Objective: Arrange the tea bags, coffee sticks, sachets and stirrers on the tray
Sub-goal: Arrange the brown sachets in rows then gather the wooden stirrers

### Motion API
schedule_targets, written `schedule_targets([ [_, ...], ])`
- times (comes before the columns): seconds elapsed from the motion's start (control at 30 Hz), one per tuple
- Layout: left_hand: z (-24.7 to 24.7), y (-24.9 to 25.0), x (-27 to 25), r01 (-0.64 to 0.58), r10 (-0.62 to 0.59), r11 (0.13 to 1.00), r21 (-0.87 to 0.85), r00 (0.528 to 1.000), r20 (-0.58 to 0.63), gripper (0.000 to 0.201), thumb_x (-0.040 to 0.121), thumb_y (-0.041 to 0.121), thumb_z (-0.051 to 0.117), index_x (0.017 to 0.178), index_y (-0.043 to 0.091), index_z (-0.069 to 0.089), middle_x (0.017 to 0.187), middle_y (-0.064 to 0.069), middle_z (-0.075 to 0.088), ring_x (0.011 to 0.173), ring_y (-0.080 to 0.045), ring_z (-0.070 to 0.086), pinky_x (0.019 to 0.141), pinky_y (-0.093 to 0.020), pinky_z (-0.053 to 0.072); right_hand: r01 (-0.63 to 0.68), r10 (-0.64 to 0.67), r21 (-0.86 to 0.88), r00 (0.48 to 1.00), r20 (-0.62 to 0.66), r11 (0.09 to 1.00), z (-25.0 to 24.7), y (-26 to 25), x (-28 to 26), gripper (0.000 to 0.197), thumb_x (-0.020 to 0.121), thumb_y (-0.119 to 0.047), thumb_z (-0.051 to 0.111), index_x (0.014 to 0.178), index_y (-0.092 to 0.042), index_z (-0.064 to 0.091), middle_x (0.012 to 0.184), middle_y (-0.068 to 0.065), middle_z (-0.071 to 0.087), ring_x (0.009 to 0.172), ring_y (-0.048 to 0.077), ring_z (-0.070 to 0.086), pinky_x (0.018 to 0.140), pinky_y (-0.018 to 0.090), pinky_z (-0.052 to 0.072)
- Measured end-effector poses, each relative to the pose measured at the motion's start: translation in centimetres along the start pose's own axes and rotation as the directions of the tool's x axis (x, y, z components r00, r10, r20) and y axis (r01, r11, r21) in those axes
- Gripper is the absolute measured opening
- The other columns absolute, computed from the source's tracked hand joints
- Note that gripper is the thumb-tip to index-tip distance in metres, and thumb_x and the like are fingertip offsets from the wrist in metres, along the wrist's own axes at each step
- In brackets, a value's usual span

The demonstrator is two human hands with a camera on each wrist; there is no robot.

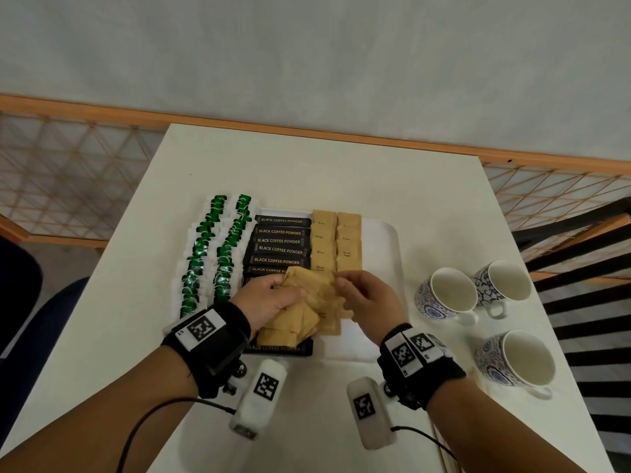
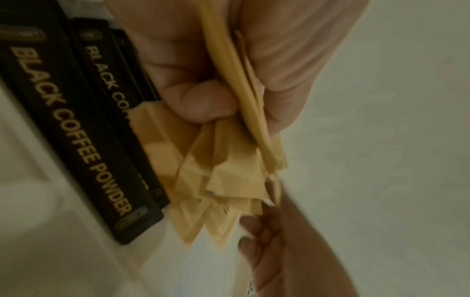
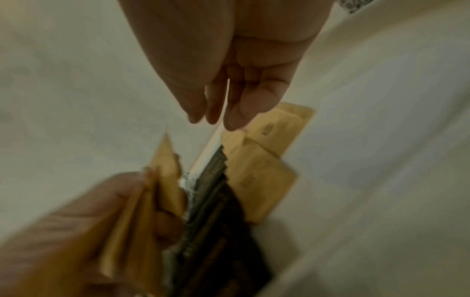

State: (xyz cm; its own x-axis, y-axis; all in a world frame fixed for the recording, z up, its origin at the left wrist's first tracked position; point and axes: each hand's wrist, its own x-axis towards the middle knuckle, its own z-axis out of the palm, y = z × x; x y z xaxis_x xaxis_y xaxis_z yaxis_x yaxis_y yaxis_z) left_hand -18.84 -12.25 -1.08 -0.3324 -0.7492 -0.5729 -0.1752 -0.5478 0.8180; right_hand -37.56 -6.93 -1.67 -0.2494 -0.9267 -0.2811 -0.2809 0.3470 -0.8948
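My left hand [image 1: 290, 297] grips a fanned bunch of brown sugar sachets [image 1: 307, 315] over the near part of the white tray [image 1: 382, 240]. In the left wrist view the thumb and fingers [image 2: 203, 100] pinch this bunch [image 2: 229, 170]. My right hand [image 1: 345, 288] is at the bunch's far right corner; in its wrist view the straight fingers [image 3: 239, 112] hold nothing. Two columns of green tea bags [image 1: 218, 254] lie on the tray's left. Beside them are black coffee sticks [image 1: 278, 249], then two columns of laid sachets [image 1: 336, 244].
Three blue-patterned cups [image 1: 447, 295] [image 1: 502, 285] [image 1: 515, 360] stand on the table to the right of the tray. Two white sensor packs [image 1: 259, 397] [image 1: 368, 414] with cables lie near the front edge. A black slatted chair [image 1: 580, 302] is at the far right.
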Motion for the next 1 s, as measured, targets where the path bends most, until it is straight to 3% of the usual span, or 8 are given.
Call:
schedule_targets([
  [0.2, 1.1, 0.3, -0.5, -0.057, 0.049, 0.994, 0.093, 0.995, 0.082, 0.011, 0.080, 0.002, 0.070, 0.085, 0.012, 0.072, 0.084, -0.008, 0.073, 0.075, -0.019, 0.067, 0.072, -0.030, 0.056, -0.044, 0.026, 0.110, 0.986, 0.163, 0.993, -0.6, -1.8, -0.4, 0.023, 0.095, -0.035, 0.050, 0.093, -0.027, 0.071, 0.070, -0.008, 0.064, 0.062, 0.008, 0.056, 0.054, 0.016, 0.043],
  [0.37, 1.3, 0.3, -0.5, -0.067, 0.051, 0.987, 0.149, 0.993, 0.107, 0.017, 0.075, 0.012, 0.076, 0.091, 0.017, 0.073, 0.090, -0.005, 0.075, 0.087, -0.022, 0.069, 0.085, -0.037, 0.055, -0.056, 0.038, 0.087, 0.980, 0.193, 0.995, -0.6, -1.3, -1.0, 0.007, 0.087, -0.025, 0.067, 0.081, -0.024, 0.071, 0.069, -0.003, 0.065, 0.061, 0.011, 0.057, 0.056, 0.019, 0.045],
  [0.47, 1.1, 0.1, -0.2, -0.045, 0.040, 0.991, 0.124, 0.998, 0.038, 0.036, 0.062, 0.025, 0.078, 0.096, 0.018, 0.073, 0.094, -0.007, 0.074, 0.092, -0.026, 0.070, 0.087, -0.043, 0.055, -0.137, 0.103, 0.265, 0.985, 0.137, 0.955, -1.0, -0.8, -1.0, 0.005, 0.086, -0.016, 0.067, 0.083, -0.014, 0.069, 0.069, 0.004, 0.067, 0.058, 0.014, 0.059, 0.055, 0.023, 0.050],
  [0.57, 1.0, -0.1, -0.2, -0.050, 0.047, 0.990, 0.129, 0.999, 0.022, 0.022, 0.071, 0.019, 0.079, 0.093, 0.016, 0.075, 0.094, -0.008, 0.074, 0.094, -0.027, 0.069, 0.090, -0.043, 0.054, -0.222, 0.163, 0.418, 0.972, 0.171, 0.881, -1.3, -0.7, -1.2, 0.004, 0.087, -0.009, 0.065, 0.090, -0.007, 0.063, 0.071, 0.009, 0.070, 0.056, 0.017, 0.061, 0.054, 0.025, 0.052],
  [0.7, 1.3, -0.1, -0.4, -0.051, 0.045, 0.990, 0.131, 0.998, 0.049, 0.006, 0.076, 0.014, 0.077, 0.080, 0.018, 0.075, 0.088, -0.010, 0.074, 0.088, -0.029, 0.069, 0.088, -0.044, 0.054, -0.230, 0.158, 0.334, 0.960, 0.231, 0.914, -1.0, -0.6, -1.5, 0.011, 0.087, -0.008, 0.064, 0.096, -0.001, 0.062, 0.069, 0.005, 0.070, 0.056, 0.014, 0.062, 0.053, 0.023, 0.052],
  [0.87, 1.6, 0.2, -0.2, -0.062, 0.050, 0.984, 0.169, 0.996, 0.072, 0.008, 0.078, 0.016, 0.076, 0.073, 0.021, 0.073, 0.080, -0.003, 0.073, 0.079, -0.021, 0.067, 0.076, -0.034, 0.054, -0.141, 0.102, 0.205, 0.976, 0.192, 0.968, -1.1, -0.4, -1.5, 0.010, 0.089, -0.021, 0.064, 0.094, -0.013, 0.068, 0.081, 0.000, 0.070, 0.073, 0.012, 0.064, 0.061, 0.022, 0.050],
  [0.93, 1.7, 0.2, -0.1, -0.040, 0.027, 0.982, 0.182, 0.997, 0.077, 0.004, 0.077, 0.020, 0.077, 0.078, 0.018, 0.074, 0.082, -0.003, 0.074, 0.080, -0.021, 0.069, 0.078, -0.034, 0.055, -0.061, 0.029, 0.231, 0.990, 0.139, 0.971, -1.4, -0.4, -1.6, 0.017, 0.090, -0.010, 0.061, 0.100, -0.022, 0.066, 0.081, 0.000, 0.068, 0.072, 0.011, 0.062, 0.061, 0.022, 0.050],
  [1.0, 1.8, 0.1, 0.0, -0.008, -0.005, 0.985, 0.173, 0.997, 0.078, 0.028, 0.066, 0.031, 0.080, 0.087, 0.014, 0.074, 0.086, -0.006, 0.075, 0.083, -0.024, 0.070, 0.084, -0.038, 0.056, 0.001, -0.033, 0.275, 0.993, 0.110, 0.961, -1.8, -0.3, -1.6, 0.042, 0.087, 0.011, 0.048, 0.104, -0.025, 0.063, 0.079, 0.000, 0.063, 0.068, 0.012, 0.058, 0.060, 0.022, 0.049],
])
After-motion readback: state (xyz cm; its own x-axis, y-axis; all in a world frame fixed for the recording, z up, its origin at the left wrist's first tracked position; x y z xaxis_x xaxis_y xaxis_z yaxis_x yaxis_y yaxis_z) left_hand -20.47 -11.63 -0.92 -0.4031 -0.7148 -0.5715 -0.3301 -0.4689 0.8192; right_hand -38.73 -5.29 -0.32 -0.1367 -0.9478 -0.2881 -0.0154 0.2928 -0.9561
